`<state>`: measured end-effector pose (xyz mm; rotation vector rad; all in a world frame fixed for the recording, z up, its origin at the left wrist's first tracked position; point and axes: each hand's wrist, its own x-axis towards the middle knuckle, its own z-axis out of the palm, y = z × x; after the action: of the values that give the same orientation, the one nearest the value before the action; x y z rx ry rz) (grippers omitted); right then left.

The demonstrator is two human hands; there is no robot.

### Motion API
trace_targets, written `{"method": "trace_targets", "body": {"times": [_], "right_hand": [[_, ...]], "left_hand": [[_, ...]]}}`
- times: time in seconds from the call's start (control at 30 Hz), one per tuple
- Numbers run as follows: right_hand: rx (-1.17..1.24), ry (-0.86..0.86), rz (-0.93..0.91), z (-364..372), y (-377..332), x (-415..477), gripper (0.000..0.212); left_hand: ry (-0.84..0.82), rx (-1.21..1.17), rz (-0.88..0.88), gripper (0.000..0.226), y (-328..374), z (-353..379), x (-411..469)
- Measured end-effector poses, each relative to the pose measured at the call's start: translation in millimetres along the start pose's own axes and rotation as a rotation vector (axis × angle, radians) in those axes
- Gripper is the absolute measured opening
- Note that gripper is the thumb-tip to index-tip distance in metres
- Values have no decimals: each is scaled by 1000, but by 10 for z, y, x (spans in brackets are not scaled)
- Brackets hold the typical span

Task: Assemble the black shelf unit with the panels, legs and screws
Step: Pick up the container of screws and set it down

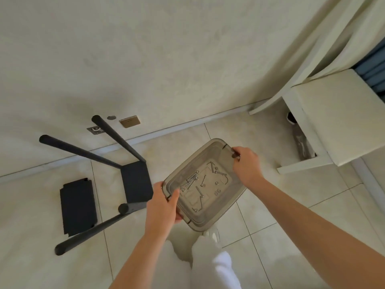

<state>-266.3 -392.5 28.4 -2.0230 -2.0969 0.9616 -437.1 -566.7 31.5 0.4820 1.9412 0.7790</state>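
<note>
left hand [164, 205] and right hand [245, 163], fingers curled around opposite rims of clear tray [208, 146] with loose screws [192, 182]

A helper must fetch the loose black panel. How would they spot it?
On the tiled floor by the wall stands a black panel with legs pointing up. Left of it lies the loose panel, flat on the tiles, with no legs attached.

Wall [166, 49]: cream, textured. Baseboard [187, 124]: pale, along wall foot. Floor [302, 205]: large pale tiles, thin grout lines. Brass wall plate [129, 121]: low on wall. White chair [343, 113]: cushioned seat, right.
</note>
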Motion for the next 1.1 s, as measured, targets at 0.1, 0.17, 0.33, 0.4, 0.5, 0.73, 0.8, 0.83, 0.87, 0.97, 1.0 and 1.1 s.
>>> {"method": "trace_targets", "body": {"times": [0.1, 0.17, 0.33, 0.4, 0.5, 0.73, 0.8, 0.83, 0.87, 0.97, 1.0, 1.1], "right_hand": [[2, 15, -19, 563, 307, 342, 38], [-8, 22, -20, 978, 523, 572, 40], [-1, -18, -12, 2010, 1046, 1168, 52], [-16, -58, -26, 2412, 1243, 1388, 55], [-71, -81, -93, 2997, 1503, 1686, 55], [-118, -124, -188, 3896, 1942, 2075, 56], [-127, -108, -226, 4044, 2012, 2120, 54], [-134, -100, -252, 4100, 2028, 2136, 53], [-144, -93, -276, 4144, 2033, 2149, 53], [-179, -81, -340, 4228, 2003, 2154, 53], [-187, -83, -359, 4237, 1985, 2143, 54], [-183, -73, -390, 4231, 1981, 2071, 56]], "left_hand": [[-20, 19, -25, 24, -462, 258, 540], [-41, 32, -25, 21, -799, 444, 892], [-79, -72, -2, 20, -1647, 931, 1696], [-71, -108, 11, 20, -2012, 1125, 1975], [-71, -228, -23, 22, -2500, 1369, 2340], [-103, -317, -32, 20, -3157, 1532, 2843], [-105, -352, -28, 22, -3264, 1558, 2887], [-106, -377, -31, 23, -3316, 1574, 2901], [-107, -401, -36, 23, -3368, 1588, 2907], [-100, -437, -33, 22, -3498, 1643, 2879], [-94, -450, -31, 22, -3530, 1661, 2864], [-103, -475, -50, 24, -3586, 1704, 2825]]}}
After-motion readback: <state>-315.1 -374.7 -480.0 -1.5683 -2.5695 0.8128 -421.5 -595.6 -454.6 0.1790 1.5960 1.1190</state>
